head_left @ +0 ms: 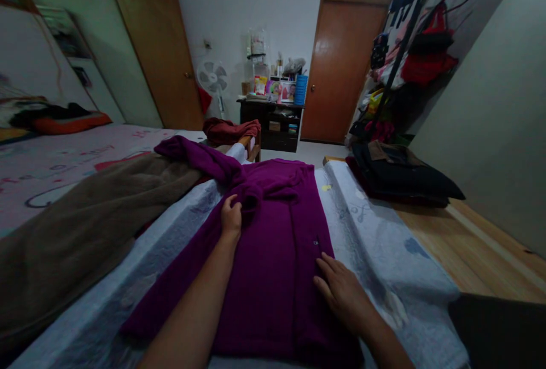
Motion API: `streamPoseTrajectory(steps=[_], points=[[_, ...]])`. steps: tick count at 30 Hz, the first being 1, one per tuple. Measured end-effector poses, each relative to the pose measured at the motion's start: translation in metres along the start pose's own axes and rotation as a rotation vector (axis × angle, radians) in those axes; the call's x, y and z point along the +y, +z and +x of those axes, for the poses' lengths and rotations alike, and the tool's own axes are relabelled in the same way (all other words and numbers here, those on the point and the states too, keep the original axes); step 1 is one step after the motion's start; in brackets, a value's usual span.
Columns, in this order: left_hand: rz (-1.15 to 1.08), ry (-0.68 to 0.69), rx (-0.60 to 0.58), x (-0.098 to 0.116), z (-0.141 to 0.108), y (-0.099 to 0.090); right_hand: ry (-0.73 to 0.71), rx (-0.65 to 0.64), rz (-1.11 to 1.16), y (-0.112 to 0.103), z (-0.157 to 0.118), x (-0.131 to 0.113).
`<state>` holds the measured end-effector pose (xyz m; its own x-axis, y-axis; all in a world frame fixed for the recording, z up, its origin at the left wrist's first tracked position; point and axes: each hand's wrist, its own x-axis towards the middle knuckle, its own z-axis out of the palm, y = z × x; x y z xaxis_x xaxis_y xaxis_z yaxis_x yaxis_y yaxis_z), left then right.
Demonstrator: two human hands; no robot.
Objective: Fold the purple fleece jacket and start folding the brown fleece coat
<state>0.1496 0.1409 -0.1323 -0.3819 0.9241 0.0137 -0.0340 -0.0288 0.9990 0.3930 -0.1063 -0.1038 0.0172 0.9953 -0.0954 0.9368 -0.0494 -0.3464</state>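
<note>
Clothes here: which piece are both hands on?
The purple garment, under the left hand and right hand; neither touches the brown cloth or dark folded clothes.

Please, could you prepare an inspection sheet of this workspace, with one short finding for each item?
Surface: pale patterned sheet, wrinkled, under the purple long-sleeved top.
Things handled: purple long-sleeved top, spread out, one sleeve reaching over the brown fleecy cloth.
Clutter: brown fleecy cloth at left; dark folded clothes at right.
Hands: left hand on the top, fingers curled, grip unclear; right hand open on the top.
Cables: none clearly identifiable.
Surroundings: white fan, black cabinet, wooden doors.
</note>
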Motion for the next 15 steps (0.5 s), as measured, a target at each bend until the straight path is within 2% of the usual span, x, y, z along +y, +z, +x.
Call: streamPoseTrajectory(steps=[2, 4, 6, 8, 11, 15], points=[[-0.126, -0.068, -0.003, 0.001, 0.001, -0.004, -0.007, -0.016, 0.03, -0.018, 0.017, 0.0], [-0.405, -0.233, -0.05, 0.004, 0.001, -0.011, -0.004, -0.009, 0.033, -0.033, 0.041, 0.0], [-0.752, -0.422, -0.12, 0.008, 0.0, -0.019, -0.036, 0.028, 0.024, -0.042, 0.074, -0.001], [-0.996, -0.506, -0.17, 0.014, -0.002, -0.026, -0.091, 0.076, 0.043, -0.046, 0.114, -0.004], [-1.131, -0.467, -0.192, 0.022, -0.005, -0.03, -0.106, 0.178, 0.038, -0.044, 0.178, -0.012], [-1.091, -0.286, -0.268, 0.033, -0.013, -0.029, -0.038, 0.229, 0.006, -0.029, 0.247, -0.022]])
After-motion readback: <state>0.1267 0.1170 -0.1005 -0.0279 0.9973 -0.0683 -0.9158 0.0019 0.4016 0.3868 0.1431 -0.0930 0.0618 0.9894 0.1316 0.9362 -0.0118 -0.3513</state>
